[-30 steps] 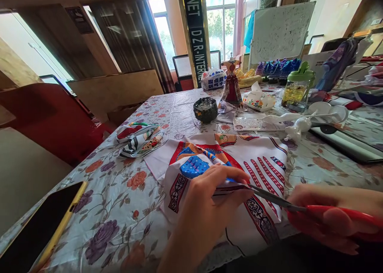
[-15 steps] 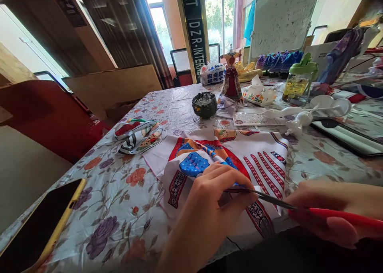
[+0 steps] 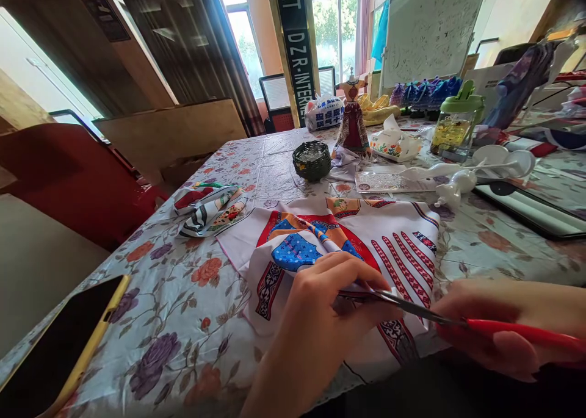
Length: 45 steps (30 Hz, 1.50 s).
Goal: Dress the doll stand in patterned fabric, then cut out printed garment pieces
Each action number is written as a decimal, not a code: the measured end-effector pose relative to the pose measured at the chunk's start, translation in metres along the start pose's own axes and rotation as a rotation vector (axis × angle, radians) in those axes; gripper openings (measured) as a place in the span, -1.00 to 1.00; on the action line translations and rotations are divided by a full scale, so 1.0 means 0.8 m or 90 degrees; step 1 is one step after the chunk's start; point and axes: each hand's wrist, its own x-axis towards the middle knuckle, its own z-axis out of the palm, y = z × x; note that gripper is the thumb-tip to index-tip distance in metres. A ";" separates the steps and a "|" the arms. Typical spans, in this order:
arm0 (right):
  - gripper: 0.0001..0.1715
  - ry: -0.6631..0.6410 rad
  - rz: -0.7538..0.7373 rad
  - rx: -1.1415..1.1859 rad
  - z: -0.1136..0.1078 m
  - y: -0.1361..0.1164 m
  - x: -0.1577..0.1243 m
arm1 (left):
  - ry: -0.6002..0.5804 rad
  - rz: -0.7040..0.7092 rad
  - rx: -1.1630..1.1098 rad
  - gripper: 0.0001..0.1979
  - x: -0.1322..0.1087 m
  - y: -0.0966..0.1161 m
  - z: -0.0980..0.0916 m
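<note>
A white printed fabric (image 3: 315, 216) with blue, orange and red patterns lies bunched at the table's near side. My left hand (image 3: 329, 302) pinches a fold of it between thumb and fingers. From the right, my right hand (image 3: 494, 326) grips red-handled scissors (image 3: 425, 313) by their handles. The blades point left and reach the fold at my left fingertips, which partly cover their tips. How far the blades are parted I cannot tell.
A phone (image 3: 68, 345) in a yellow case lies left. Crumpled printed fabric pieces (image 3: 213, 210) rest beyond it. Farther back are a dark woven basket (image 3: 312, 162), a dressed figure (image 3: 352, 122), a green-lidded jar (image 3: 455, 125) and, at right, a black-edged case (image 3: 535, 207).
The scissors have shifted slightly left with my right hand, their blades further into the fold. My left hand keeps its pinch almost unmoved.
</note>
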 end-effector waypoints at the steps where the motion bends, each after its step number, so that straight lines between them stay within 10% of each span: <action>1: -0.59 0.006 0.002 0.003 0.000 0.000 0.000 | 0.002 -0.010 0.008 -0.79 0.000 -0.001 -0.002; 7: -0.41 0.041 0.028 0.003 0.004 -0.008 -0.007 | -0.014 -0.023 0.052 -0.75 0.001 -0.005 -0.022; 19: -0.76 -0.043 -0.046 -0.040 0.007 -0.034 0.001 | 0.010 0.131 0.033 -0.81 0.003 -0.014 -0.031; 45: -0.72 -0.066 -0.059 -0.017 0.011 -0.026 0.002 | -0.084 0.163 0.094 -0.89 0.007 -0.008 -0.023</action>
